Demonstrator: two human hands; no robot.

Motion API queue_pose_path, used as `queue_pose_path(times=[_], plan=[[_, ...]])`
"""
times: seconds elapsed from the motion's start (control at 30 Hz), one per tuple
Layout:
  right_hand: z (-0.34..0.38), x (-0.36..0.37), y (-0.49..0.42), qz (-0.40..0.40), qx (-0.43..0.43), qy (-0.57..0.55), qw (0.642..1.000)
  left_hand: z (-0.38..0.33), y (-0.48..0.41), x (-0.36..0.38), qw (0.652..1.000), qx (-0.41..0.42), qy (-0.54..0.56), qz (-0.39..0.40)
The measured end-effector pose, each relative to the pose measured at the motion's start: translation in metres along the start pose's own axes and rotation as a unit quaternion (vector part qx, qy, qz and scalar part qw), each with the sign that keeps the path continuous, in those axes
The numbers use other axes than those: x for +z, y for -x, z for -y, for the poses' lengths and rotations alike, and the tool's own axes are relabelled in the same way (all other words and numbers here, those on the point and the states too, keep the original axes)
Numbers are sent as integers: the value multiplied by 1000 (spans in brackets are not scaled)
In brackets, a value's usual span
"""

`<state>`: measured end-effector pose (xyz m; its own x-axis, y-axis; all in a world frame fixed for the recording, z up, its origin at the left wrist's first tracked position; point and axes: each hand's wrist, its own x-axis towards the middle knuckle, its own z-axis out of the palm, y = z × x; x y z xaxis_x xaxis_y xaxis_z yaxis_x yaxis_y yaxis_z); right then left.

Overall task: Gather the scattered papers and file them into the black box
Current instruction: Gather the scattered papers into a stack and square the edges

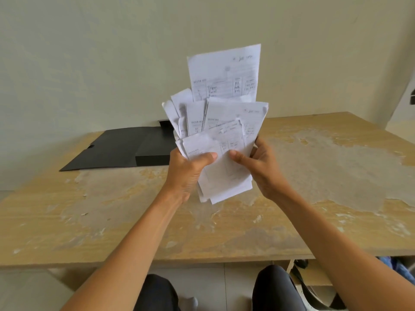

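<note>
A loose, uneven stack of white papers [224, 113] with handwritten tables is held upright above the middle of the table. My left hand [186, 169] grips the stack's lower left side, thumb across the front. My right hand [260, 167] holds the lower right side, thumb on the front sheet. The black box [155, 151] lies open on the table behind and to the left of the papers, its flat lid flap [107, 151] spread out to the left. The papers hide the box's right part.
The worn wooden table [314, 176] has a patchy, peeling surface and stands against a pale wall. Its front edge runs above my knees. Dark items lie on the floor at the lower right.
</note>
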<state>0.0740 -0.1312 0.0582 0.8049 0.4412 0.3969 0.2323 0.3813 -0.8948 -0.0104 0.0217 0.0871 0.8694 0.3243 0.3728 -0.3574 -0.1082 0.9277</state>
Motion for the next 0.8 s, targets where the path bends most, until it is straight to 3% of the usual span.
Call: queue_pose_path(times=[0.33, 0.43, 0.63, 0.8], plan=[[4, 11, -8, -24, -27, -9, 999, 1, -6, 8, 994, 88, -65, -25], [5, 9, -8, -27, -17, -10, 999, 6, -8, 5, 992, 82, -78, -46], [1, 6, -13, 17, 11, -18, 1000, 13, -11, -1, 998, 53, -29, 2], [-11, 4, -9, 7, 18, -15, 1000, 22, -6, -5, 1000, 28, -6, 6]])
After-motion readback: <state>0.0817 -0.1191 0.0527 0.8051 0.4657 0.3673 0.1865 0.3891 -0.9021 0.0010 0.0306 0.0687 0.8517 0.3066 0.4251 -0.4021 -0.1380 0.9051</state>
